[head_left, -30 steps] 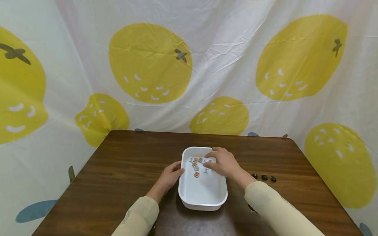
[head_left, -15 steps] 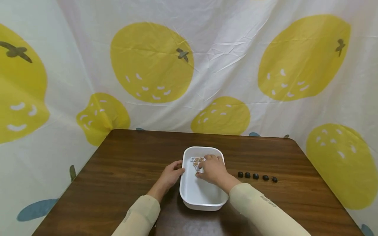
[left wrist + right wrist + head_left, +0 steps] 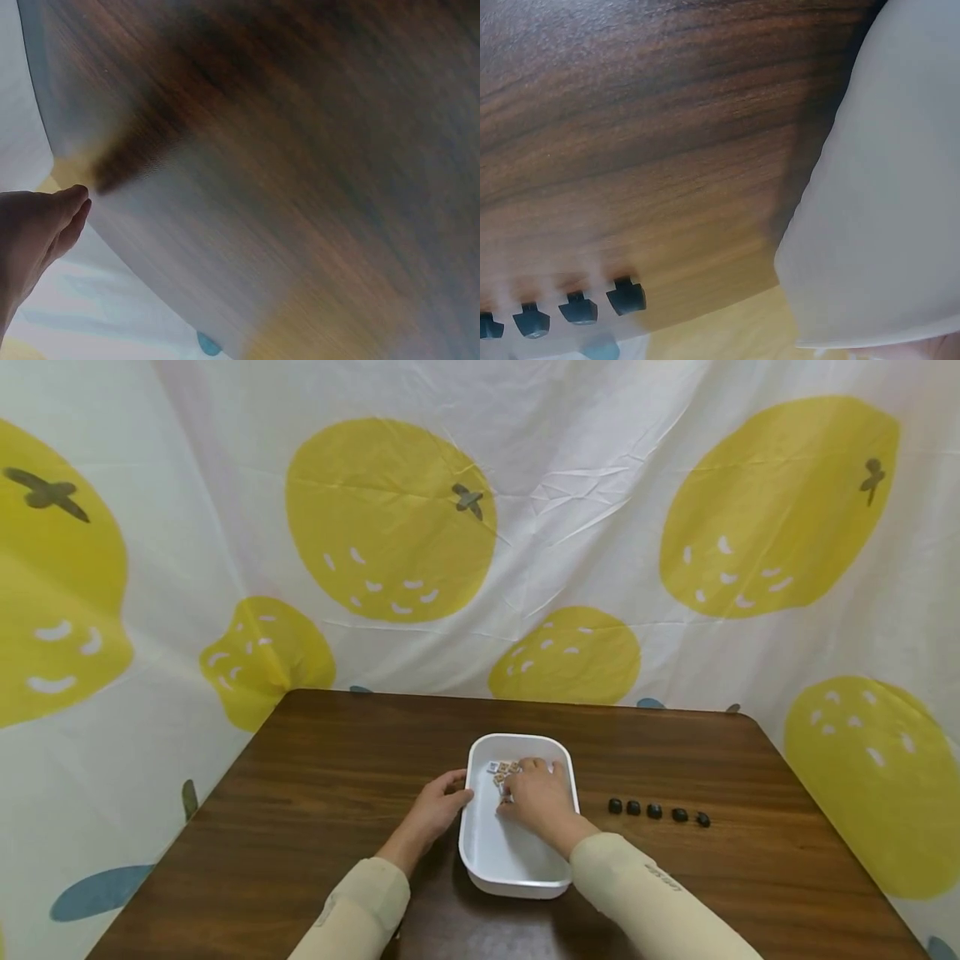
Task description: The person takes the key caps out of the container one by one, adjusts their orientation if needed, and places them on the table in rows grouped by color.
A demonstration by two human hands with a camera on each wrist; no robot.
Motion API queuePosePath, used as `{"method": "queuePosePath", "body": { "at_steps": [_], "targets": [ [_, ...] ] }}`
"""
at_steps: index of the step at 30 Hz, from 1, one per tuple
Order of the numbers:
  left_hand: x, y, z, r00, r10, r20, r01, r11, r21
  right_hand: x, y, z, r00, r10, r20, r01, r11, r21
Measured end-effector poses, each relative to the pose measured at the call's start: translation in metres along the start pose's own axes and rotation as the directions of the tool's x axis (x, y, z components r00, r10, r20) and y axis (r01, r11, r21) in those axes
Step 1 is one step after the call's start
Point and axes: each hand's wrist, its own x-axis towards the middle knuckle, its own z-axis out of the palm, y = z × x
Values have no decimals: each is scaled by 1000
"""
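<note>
A white, deep rectangular tray (image 3: 516, 852) with rounded corners stands on the brown table. In its far part lie several small square pieces (image 3: 502, 768), some tan and some whitish, with dark marks on top. My left hand (image 3: 437, 806) rests against the tray's left side, thumb tip at the rim and fingers fairly straight; its thumb and fingers also show at the edge of the left wrist view. Reaching inside the tray, my right hand (image 3: 542, 793) has its fingers bent down over the right-hand pieces. Its fingertips are hidden, so I cannot tell whether it pinches a piece.
Right of the tray, several small black blocks (image 3: 655, 811) form a row on the wood-grain table (image 3: 360, 760). A lemon-patterned cloth (image 3: 420, 660) hangs behind and beside the table.
My right hand has moved left and nearer within the tray and now covers the right-hand pieces. Its forearm has uncovered more of the black row. The left hand stays at the tray's side.
</note>
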Motion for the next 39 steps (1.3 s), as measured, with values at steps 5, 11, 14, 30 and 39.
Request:
{"method": "queuePosePath", "body": {
  "at_steps": [5,11,14,30,39],
  "targets": [
    [0,1,-1,1000,-6,7,6,1000,-8,2,-2,4,1000,-20,22,20,1000,0],
    [0,0,0,1000,-4,4,4,1000,-1,0,-3,5,998,-60,-3,60,997,56],
    [1,0,0,1000,-12,2,12,1000,6,-2,-1,3,996,-70,-49,73,994,80],
    [2,0,1,999,-54,-5,54,999,2,-24,67,-34,976,97,-195,1,895,447],
    [3,-1,1,998,-66,-8,66,998,6,-54,118,-32,973,199,-118,-103,830,549]
  ]
}}
